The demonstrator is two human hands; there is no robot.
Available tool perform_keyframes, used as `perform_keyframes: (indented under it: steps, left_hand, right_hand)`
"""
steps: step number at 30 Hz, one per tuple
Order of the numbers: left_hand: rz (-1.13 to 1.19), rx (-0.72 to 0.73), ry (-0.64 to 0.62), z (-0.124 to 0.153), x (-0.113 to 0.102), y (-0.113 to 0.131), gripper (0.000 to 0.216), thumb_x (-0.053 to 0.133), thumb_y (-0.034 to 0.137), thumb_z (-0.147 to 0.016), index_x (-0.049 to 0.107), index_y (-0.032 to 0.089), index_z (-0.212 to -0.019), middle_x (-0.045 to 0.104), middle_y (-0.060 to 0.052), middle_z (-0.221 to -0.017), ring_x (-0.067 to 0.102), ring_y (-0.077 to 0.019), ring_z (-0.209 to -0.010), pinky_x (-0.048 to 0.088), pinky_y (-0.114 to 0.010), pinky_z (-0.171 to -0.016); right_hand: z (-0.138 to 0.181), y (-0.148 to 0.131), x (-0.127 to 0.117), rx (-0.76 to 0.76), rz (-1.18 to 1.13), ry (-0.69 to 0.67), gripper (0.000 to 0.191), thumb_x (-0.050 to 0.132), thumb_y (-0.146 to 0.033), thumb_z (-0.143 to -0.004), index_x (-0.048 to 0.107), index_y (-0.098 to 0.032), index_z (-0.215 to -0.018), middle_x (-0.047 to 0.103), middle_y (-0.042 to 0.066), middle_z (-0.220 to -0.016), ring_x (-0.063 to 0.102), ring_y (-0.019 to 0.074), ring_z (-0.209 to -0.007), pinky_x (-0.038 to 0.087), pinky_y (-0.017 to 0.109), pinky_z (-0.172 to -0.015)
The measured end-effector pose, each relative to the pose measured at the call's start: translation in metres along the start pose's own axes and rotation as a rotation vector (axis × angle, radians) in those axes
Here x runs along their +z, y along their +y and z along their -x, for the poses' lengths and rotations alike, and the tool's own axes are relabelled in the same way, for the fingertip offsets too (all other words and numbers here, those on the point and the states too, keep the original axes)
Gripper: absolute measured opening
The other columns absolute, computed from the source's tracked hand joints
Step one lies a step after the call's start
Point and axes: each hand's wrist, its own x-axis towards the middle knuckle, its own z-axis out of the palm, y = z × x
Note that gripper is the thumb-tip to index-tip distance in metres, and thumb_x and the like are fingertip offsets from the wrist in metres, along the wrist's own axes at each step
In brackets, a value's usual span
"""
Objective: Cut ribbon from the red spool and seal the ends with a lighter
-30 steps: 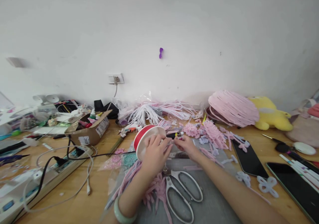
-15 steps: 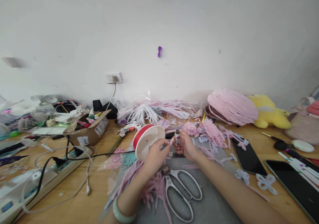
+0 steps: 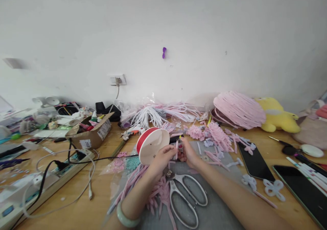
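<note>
My left hand (image 3: 161, 159) is pinched on a short pink strip, right beside a red-and-white spool (image 3: 151, 144) that stands on edge. My right hand (image 3: 189, 155) is closed round a small lighter (image 3: 180, 145) held upright, close against the strip. Both hands meet over a grey mat (image 3: 219, 209). Large silver scissors (image 3: 184, 197) lie on the mat just below my hands. Pink chenille pieces (image 3: 153, 192) lie under my left forearm, which wears a pale green bangle (image 3: 125, 219).
A power strip (image 3: 38, 185) with cables lies at left, a cardboard box (image 3: 90, 134) behind it. White and pink stems (image 3: 158, 116) are heaped by the wall, with a pink bundle (image 3: 238, 110) and yellow plush toy (image 3: 276, 116). Two phones (image 3: 255, 163) lie at right.
My right hand has stood the lighter upright and drawn it nearer to me. My left hand has slid off the spool's face and brought the pink strip against the lighter.
</note>
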Motion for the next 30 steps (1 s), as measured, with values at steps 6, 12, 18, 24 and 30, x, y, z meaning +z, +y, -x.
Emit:
perform_keyframes:
  steps: [6, 12, 18, 24, 30]
  left_hand:
    - [0.048, -0.023, 0.017, 0.0001, 0.0001, 0.0007, 0.023, 0.061, 0.040, -0.062, 0.057, 0.017, -0.061, 0.051, 0.002, -0.059, 0.044, -0.0124, -0.061, 0.033, -0.023, -0.061]
    - [0.102, -0.073, 0.021, -0.0005, 0.0004, -0.0007, 0.021, 0.062, 0.038, -0.059, 0.056, 0.017, -0.061, 0.052, 0.003, -0.058, 0.047, -0.0131, -0.061, 0.034, -0.023, -0.061]
    - [0.105, -0.043, 0.041, -0.0030, -0.0022, -0.0031, 0.018, 0.061, 0.034, -0.060, 0.056, 0.017, -0.063, 0.053, 0.004, -0.060, 0.046, -0.0124, -0.063, 0.033, -0.022, -0.063]
    - [0.127, -0.055, 0.035, -0.0029, -0.0021, -0.0007, 0.021, 0.062, 0.036, -0.058, 0.055, 0.017, -0.060, 0.051, 0.004, -0.057, 0.046, -0.0126, -0.061, 0.033, -0.023, -0.063]
    - [0.164, -0.068, 0.033, -0.0040, -0.0033, -0.0021, 0.019, 0.064, 0.035, -0.058, 0.058, 0.017, -0.062, 0.055, 0.002, -0.060, 0.050, -0.0140, -0.065, 0.036, -0.024, -0.065]
  right_hand:
    - [-0.0041, 0.0046, 0.0004, 0.008, -0.020, 0.047, 0.045, 0.040, -0.055, -0.070, 0.041, -0.015, -0.050, 0.035, -0.005, -0.039, 0.022, 0.0013, -0.030, 0.004, 0.014, -0.033]
    - [-0.0045, 0.0055, 0.0033, -0.021, -0.015, 0.130, 0.037, 0.041, -0.048, -0.071, 0.044, -0.016, -0.052, 0.039, -0.004, -0.039, 0.024, 0.0021, -0.030, 0.006, 0.015, -0.032]
    - [-0.0050, 0.0064, 0.0050, -0.030, -0.024, 0.116, 0.034, 0.039, -0.046, -0.071, 0.045, -0.015, -0.056, 0.040, -0.004, -0.041, 0.026, 0.0021, -0.030, 0.007, 0.015, -0.033]
    - [-0.0038, 0.0097, 0.0053, -0.092, 0.018, 0.135, 0.033, 0.044, -0.047, -0.068, 0.047, -0.015, -0.060, 0.043, -0.004, -0.043, 0.030, 0.0030, -0.032, 0.009, 0.016, -0.034]
    - [-0.0034, 0.0091, 0.0064, -0.099, 0.017, 0.152, 0.032, 0.046, -0.047, -0.066, 0.047, -0.016, -0.060, 0.043, -0.004, -0.044, 0.030, 0.0034, -0.033, 0.010, 0.016, -0.034]
